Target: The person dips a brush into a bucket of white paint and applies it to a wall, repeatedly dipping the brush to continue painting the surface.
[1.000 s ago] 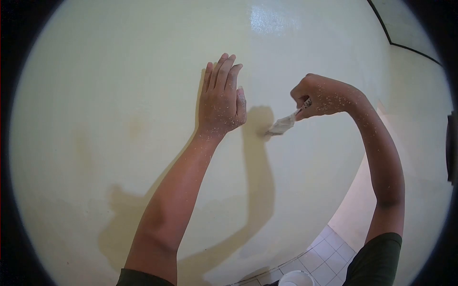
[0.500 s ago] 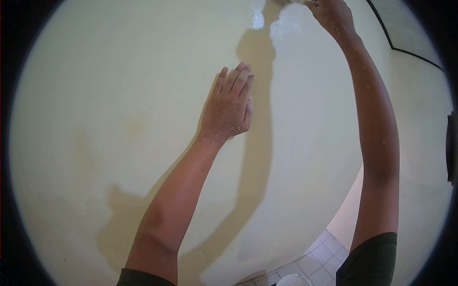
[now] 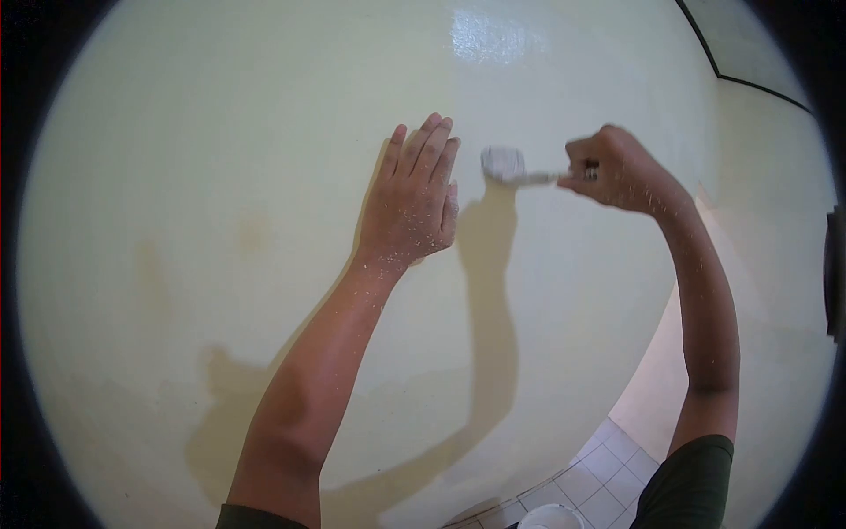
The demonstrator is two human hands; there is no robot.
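Two bare hands, both dotted with fine white specks, are raised before a smooth, pale cream-green wall [image 3: 203, 132]. The left hand [image 3: 410, 207] has its palm towards the wall, fingers extended and nearly together, the thumb alongside, and no object is seen in it. Its shadow hugs its outer edge, so it appears to rest on the surface, probably as a brace to steady the body.

The right hand [image 3: 621, 172] has its fingers curled tightly round the slim, pale handle of a whitish brush-like tool [image 3: 503, 164]. The wrist is bent so that the handle lies almost level and the broad head points towards the left hand, well apart from it; this bend likely keeps the forearm off to the side, away from the surface. The tool's head is motion-blurred, and its shadow meets it just below, so it is at or very near the wall; whether it touches, I cannot tell.

Above the head, a bright, glossy patch [image 3: 493, 40] catches the light. Low down, a round white plastic-looking bucket [image 3: 551, 517] stands by the white tiled floor [image 3: 601, 472], seemingly within a short reach below the right arm.
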